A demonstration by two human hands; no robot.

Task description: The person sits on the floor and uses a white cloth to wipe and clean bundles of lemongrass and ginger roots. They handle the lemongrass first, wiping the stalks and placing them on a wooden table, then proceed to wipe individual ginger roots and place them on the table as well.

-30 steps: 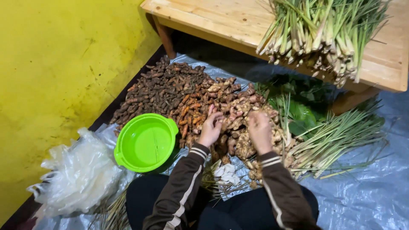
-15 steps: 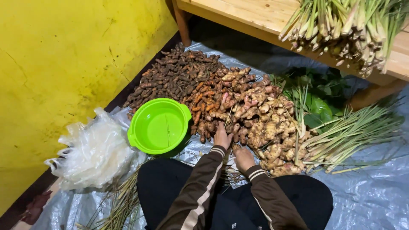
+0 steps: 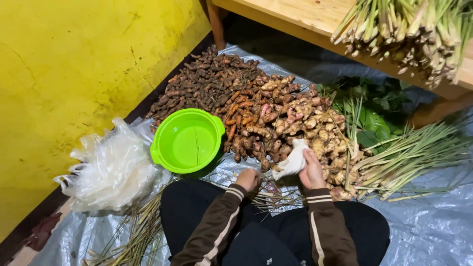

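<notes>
Cloth (image 3: 291, 162): white, bunched in the right hand (image 3: 313, 171) at the near edge of the ginger pile (image 3: 300, 125). Left hand (image 3: 249, 178) is curled low over the stalks (image 3: 276, 194); can't tell if it's gripping any. Looks like wiping roots. Green bowl (image 3: 187, 141) and clear bags (image 3: 113, 167) sit to the left, no labels anywhere.

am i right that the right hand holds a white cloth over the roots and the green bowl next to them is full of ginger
Not quite. The head view shows the green bowl is empty, with only its bare inside showing. The rest holds: the right hand grips a white cloth over the pile of roots, and the bowl sits next to that pile.
</notes>
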